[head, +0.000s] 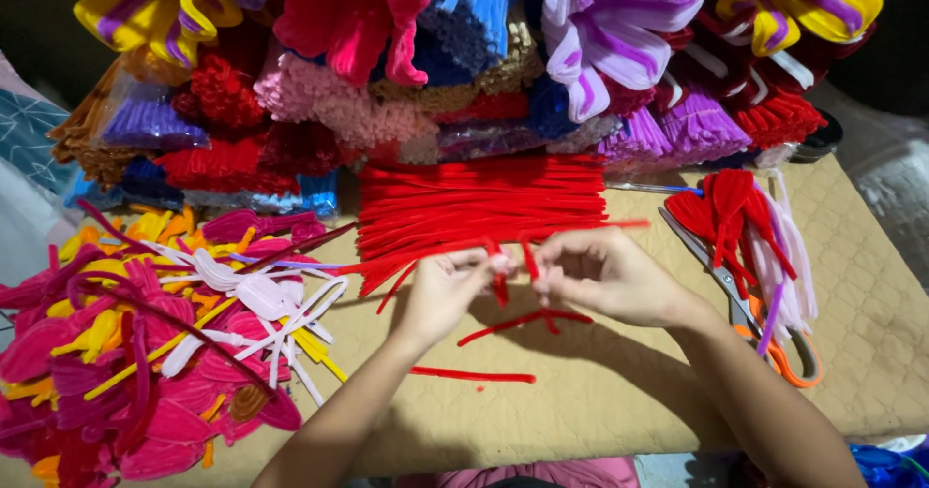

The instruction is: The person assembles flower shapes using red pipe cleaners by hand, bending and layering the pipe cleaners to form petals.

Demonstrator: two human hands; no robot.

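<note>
Pinched between left hand (447,285) and right hand (602,275), just above the quilted tan worktop (600,391): a short red fuzzy pipe cleaner (501,277), both hands closed on it. Probably featherlight, soft-piled, wire-cored, easily bent; best gripped near the ends. Close behind, a loose pile of long red pipe cleaners (484,203).

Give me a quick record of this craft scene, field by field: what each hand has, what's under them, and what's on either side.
Left hand: left hand pinches a bent red pipe cleaner
Right hand: right hand pinches the same piece from the other side
Below hands: two loose red pieces on the tan quilted mat
Behind hands: flat pile of red pipe cleaners
Left side: heap of pink, yellow and white shaped pieces
Right side: orange-handled scissors beside a red and white bundle
</note>
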